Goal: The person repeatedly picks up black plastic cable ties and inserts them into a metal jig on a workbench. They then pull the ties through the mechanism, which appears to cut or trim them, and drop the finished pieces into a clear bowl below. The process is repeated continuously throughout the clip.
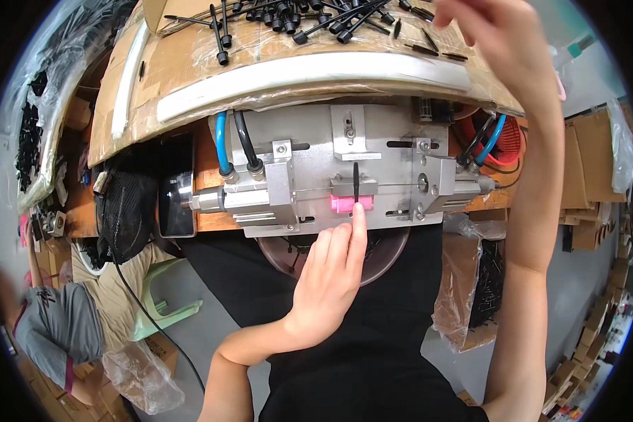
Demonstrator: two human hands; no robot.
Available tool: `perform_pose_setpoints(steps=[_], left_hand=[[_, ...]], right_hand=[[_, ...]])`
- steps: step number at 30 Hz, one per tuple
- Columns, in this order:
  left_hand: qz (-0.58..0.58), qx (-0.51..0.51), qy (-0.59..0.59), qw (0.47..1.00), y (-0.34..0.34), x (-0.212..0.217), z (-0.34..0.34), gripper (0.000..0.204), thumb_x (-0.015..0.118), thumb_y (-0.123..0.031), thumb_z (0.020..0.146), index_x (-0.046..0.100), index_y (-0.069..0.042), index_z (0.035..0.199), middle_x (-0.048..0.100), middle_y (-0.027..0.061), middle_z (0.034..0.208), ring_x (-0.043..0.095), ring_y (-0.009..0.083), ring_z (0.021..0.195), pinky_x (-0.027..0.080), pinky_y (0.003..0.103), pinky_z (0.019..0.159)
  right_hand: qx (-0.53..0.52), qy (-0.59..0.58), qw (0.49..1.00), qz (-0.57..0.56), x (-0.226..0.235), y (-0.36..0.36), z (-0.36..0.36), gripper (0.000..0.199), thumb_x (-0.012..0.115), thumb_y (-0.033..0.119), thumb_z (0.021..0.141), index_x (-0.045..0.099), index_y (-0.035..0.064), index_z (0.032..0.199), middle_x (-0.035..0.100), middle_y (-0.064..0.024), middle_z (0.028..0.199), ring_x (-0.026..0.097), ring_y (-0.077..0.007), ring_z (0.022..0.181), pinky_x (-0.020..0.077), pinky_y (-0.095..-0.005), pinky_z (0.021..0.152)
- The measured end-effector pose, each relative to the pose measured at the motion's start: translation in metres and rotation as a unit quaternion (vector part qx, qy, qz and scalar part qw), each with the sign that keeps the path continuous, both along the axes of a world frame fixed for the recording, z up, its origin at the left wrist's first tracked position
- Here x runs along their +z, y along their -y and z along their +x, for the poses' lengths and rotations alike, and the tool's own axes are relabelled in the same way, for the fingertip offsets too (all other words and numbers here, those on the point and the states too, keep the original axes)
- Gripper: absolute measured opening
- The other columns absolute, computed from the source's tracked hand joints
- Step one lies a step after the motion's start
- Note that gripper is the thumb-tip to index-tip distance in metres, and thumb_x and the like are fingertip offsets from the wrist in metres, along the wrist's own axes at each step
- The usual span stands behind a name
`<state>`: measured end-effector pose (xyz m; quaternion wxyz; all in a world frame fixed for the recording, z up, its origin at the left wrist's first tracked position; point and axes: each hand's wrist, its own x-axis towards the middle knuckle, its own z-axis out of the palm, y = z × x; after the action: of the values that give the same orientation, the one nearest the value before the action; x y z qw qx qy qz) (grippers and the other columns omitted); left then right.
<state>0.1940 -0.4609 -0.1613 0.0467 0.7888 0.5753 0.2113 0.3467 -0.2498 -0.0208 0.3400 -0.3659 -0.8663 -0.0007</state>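
Note:
My left hand (330,271) reaches up from below, its index finger stretched forward. That fingertip presses the near end of a thin black stick (356,179), which lies across a small metal block (344,186) and a pink pad (341,204). My left thumb is hidden. Both block and pad sit on a metal fixture plate (313,151) between two side cylinders. At the upper right, my right hand (503,39) is raised over the cardboard, fingers bent and partly cut off by the frame; whatever they pinch is hidden. Small loose black sticks (422,49) lie beside it.
Several capped black rods (281,17) are heaped on the cardboard-covered shelf (260,49). Blue tubes (222,141) join the fixture. A dark phone (178,190) lies left, a red basket (503,141) right. Under the fixture is a bowl (394,257). Another person (63,330) sits at lower left.

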Motion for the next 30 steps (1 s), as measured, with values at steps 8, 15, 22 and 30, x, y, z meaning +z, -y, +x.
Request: perform_pose_setpoints(steps=[8,15,22,30], left_hand=[[-0.061,-0.013,0.035,0.997,-0.002,0.014,-0.005,0.075,0.057,0.011,0.073,0.036,0.006,0.145,0.051,0.0142,0.107,0.052,0.0294,0.097,0.045,0.037,0.09],[0.159,0.128,0.071,0.976,-0.135,0.082,-0.12,0.027,0.065,-0.01,0.089,0.059,-0.007,0.115,0.059,0.0158,0.104,0.059,0.031,0.095,0.047,0.039,0.085],[0.094,0.094,0.117,0.984,-0.155,0.09,-0.149,0.04,0.07,-0.003,0.083,0.059,-0.006,0.122,0.063,0.0104,0.092,0.059,0.0203,0.075,0.05,0.034,0.072],[0.114,0.039,0.013,0.993,-0.012,0.041,-0.032,0.062,0.069,0.0,0.077,0.051,0.008,0.135,0.058,0.0097,0.096,0.056,0.0211,0.079,0.048,0.03,0.073]], right_hand=[[0.093,-0.357,0.916,-0.16,-0.041,0.095,0.035,0.025,0.069,-0.011,0.076,0.065,-0.0041,0.099,0.072,-0.0151,0.098,0.067,-0.0184,0.075,0.0514,-0.0252,0.065],[0.061,-0.179,0.97,-0.154,-0.154,0.183,0.004,0.053,0.071,-0.015,0.071,0.059,-0.0073,0.122,0.068,-0.0146,0.088,0.065,-0.0246,0.071,0.0531,-0.0324,0.063],[0.065,-0.113,0.98,-0.149,-0.168,0.177,-0.011,0.066,0.072,-0.009,0.074,0.052,-0.0033,0.136,0.06,-0.0088,0.073,0.059,-0.0199,0.062,0.0478,-0.0322,0.056],[0.019,-0.086,0.975,-0.202,-0.125,0.171,0.007,0.063,0.081,0.006,0.073,0.057,0.0,0.132,0.069,-0.0126,0.088,0.067,-0.0224,0.072,0.0526,-0.0311,0.06]])
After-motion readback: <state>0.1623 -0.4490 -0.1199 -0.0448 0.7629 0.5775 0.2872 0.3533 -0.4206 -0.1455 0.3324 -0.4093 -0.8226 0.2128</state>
